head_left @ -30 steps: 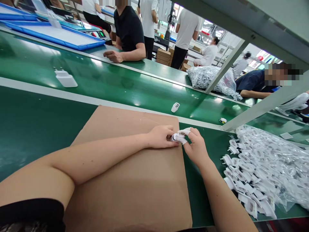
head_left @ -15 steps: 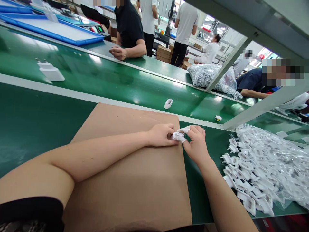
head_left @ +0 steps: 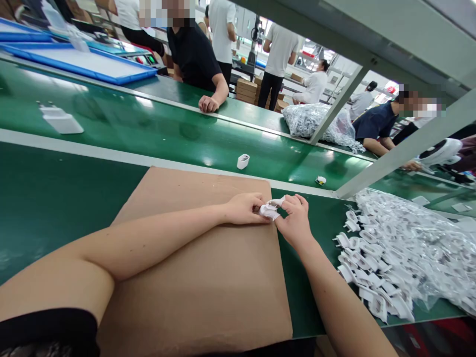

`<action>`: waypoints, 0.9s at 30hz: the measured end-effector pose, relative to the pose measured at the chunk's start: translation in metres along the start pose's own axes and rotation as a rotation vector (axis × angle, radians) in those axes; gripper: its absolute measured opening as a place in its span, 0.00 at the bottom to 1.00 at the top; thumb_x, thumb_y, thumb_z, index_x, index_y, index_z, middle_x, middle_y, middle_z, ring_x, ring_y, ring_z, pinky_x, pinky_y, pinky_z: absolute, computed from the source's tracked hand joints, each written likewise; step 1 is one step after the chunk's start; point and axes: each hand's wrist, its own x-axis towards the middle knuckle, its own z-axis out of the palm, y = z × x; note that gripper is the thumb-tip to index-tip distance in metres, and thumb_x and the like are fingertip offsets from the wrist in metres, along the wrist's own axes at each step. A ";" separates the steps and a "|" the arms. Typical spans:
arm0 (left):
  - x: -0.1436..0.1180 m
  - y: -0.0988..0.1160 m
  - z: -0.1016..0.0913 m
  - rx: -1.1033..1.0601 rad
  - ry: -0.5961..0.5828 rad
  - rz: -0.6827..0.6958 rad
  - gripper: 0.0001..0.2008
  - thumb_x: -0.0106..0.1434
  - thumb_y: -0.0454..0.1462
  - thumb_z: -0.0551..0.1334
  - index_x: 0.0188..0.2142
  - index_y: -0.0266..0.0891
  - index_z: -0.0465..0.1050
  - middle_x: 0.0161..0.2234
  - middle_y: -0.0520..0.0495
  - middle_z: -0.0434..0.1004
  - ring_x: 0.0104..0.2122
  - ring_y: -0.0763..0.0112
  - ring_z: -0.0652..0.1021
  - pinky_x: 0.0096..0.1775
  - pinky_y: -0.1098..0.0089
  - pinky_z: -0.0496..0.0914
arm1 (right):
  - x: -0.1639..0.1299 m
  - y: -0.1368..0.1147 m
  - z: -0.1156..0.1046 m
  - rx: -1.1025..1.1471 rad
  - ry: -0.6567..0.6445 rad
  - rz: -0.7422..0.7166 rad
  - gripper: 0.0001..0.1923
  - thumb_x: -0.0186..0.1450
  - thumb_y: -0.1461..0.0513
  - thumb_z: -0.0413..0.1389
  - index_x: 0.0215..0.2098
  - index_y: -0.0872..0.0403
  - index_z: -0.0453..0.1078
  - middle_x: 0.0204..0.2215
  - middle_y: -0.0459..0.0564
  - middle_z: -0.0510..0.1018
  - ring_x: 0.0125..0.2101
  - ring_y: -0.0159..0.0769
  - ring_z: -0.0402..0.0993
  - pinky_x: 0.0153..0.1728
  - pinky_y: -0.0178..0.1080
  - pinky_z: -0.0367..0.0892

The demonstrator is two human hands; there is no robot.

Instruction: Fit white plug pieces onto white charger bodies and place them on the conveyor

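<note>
Head view: plug (head_left: pixel 268 210) between both hands (head_left: pixel 271 215).

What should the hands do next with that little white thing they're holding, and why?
Probably lift the small white plug part off the cardboard sheet and set it on the green belt. Both the left hand and right hand pinch it together, and two similar white pieces already lie singly on that belt, while a pile of parts waits at the right.
</note>
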 end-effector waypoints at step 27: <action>0.061 -0.077 -0.088 0.705 0.720 -0.523 0.47 0.60 0.53 0.63 0.69 0.25 0.53 0.70 0.22 0.55 0.68 0.27 0.56 0.62 0.39 0.58 | -0.098 0.035 -0.087 -0.407 -0.215 0.517 0.25 0.68 0.73 0.52 0.59 0.54 0.75 0.51 0.57 0.76 0.52 0.45 0.73 0.50 0.42 0.68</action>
